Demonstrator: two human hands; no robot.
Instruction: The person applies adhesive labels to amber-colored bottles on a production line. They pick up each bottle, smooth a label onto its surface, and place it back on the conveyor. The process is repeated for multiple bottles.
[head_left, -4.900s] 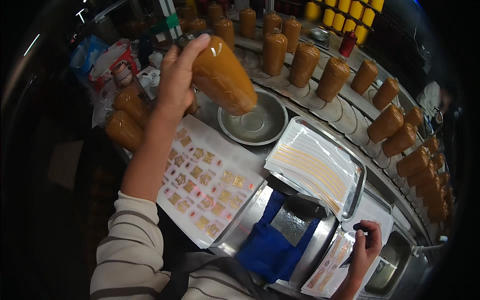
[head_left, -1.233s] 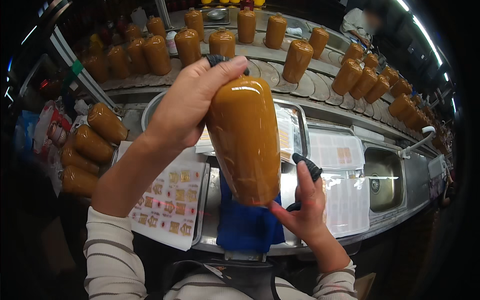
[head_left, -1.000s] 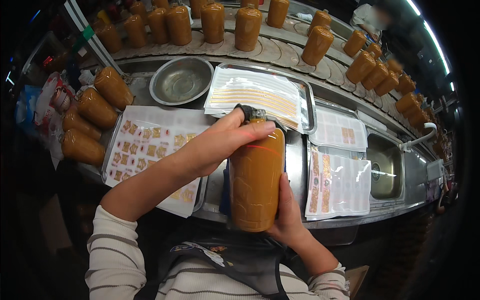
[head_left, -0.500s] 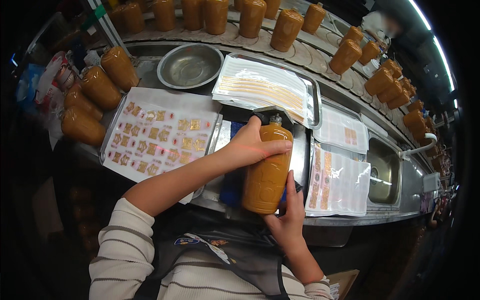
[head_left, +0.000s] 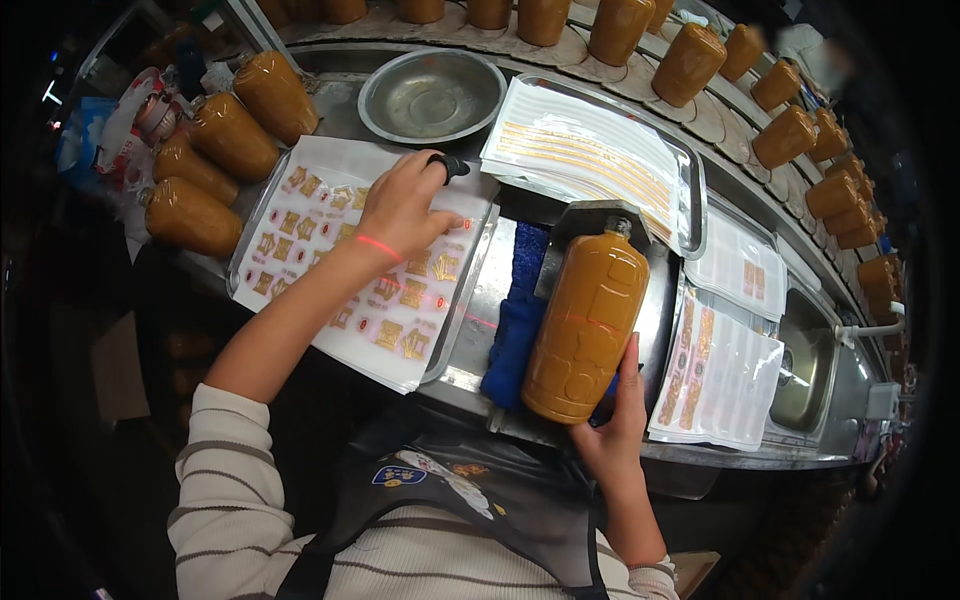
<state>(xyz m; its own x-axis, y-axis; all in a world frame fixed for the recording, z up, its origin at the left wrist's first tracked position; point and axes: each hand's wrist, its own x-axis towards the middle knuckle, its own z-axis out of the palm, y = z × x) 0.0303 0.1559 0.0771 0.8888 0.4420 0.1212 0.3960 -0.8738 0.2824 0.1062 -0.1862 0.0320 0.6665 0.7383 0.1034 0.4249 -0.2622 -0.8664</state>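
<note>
A glossy brown bottle (head_left: 592,315) with raised relief lies tilted on a metal rest (head_left: 563,232), its neck pointing away from me. My right hand (head_left: 615,425) grips the bottle near its base, with the thumb along its right side. My left hand (head_left: 405,205) is over the white decal sheet (head_left: 330,160) on the left. Its thumb is stretched toward a small red oval decal at the sheet's right edge, apart from the index finger, which wears a black finger cover (head_left: 450,167). Nothing shows between those fingers. Gold and red decals cover the sheet in rows.
A blue cloth (head_left: 513,340) lies left of the bottle. Behind are a metal bowl (head_left: 432,97) and a tray (head_left: 697,190) with gold-striped sheets. More decal sheets (head_left: 735,390) and a sink (head_left: 812,370) are at right. Several brown bottles (head_left: 192,217) lean at left; others stand on a conveyor (head_left: 560,65).
My left hand has let go of the bottle's neck and moved left over the decal sheet. My right hand still holds the bottle's base. The whole view has shifted.
</note>
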